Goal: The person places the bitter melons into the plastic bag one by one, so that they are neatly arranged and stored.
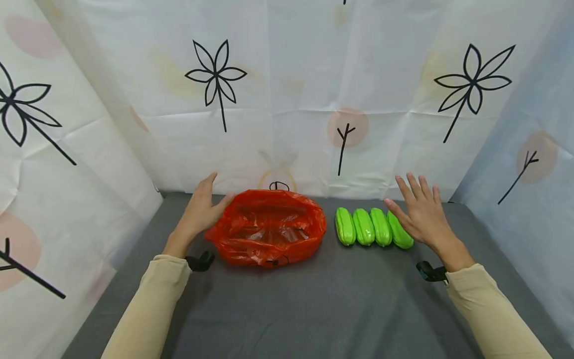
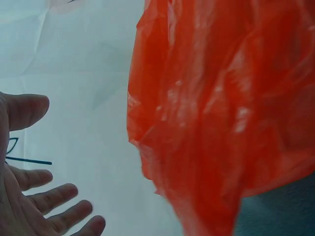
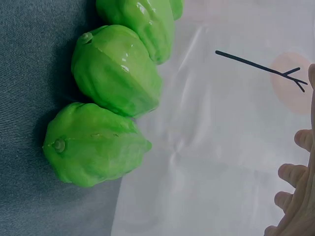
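Note:
A red plastic bag (image 1: 269,254) stands on the grey table with its mouth held wide and facing up. Just left of it my left hand (image 1: 199,212) is held with fingers straight, the thumb tip close to the bag's rim; the left wrist view shows that hand (image 2: 39,196) apart from the bag (image 2: 197,98). Right of the bag lie several glossy green ribbed fruits (image 1: 363,227), long and side by side in a row. My right hand (image 1: 423,214) spreads its fingers over the right end of the row, overlapping the last fruit (image 1: 400,232). Neither hand holds anything.
The grey tabletop (image 1: 314,309) runs from the front to a white cloth backdrop (image 1: 296,134) printed with flowers and twigs. Cloth side walls (image 1: 67,199) close off the left and right. A black wrist strap (image 1: 200,261) sits on each arm.

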A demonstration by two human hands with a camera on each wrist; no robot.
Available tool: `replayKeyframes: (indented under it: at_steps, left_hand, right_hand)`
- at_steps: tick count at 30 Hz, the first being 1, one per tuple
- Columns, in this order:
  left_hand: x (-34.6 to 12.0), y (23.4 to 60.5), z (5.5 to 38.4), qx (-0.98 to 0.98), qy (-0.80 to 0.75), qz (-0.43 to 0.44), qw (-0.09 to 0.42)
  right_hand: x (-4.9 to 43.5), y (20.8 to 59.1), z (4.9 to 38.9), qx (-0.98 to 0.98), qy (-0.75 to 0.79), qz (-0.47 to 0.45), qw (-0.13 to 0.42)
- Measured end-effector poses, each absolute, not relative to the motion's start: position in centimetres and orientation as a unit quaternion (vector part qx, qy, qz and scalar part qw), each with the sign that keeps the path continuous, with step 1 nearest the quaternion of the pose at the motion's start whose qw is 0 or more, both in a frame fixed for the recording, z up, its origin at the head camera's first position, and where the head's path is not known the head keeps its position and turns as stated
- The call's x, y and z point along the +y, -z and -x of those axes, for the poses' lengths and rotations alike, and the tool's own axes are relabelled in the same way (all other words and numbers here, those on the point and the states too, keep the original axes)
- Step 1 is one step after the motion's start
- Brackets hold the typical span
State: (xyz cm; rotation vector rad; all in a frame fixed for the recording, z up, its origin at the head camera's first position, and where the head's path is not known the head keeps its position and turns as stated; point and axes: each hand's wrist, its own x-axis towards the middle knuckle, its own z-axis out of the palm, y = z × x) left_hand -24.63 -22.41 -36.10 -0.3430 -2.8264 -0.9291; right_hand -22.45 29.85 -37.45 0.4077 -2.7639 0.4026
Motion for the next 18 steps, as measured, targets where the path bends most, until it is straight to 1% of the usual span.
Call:
replayKeyframes:
  at_steps: [10,18]
  left_hand:
    - [-23.5,38.8,23.0,-0.904,0.417,0.088,0.028]
    - [-24.2,41.4,22.2,-0.886,0.459,0.072,-0.007]
  right_hand:
    - [29.6,37.6,21.7,-0.963,-0.163,-0.154,0.15]
    - [29.3,37.9,21.1,-0.961,-0.174,-0.16,0.143]
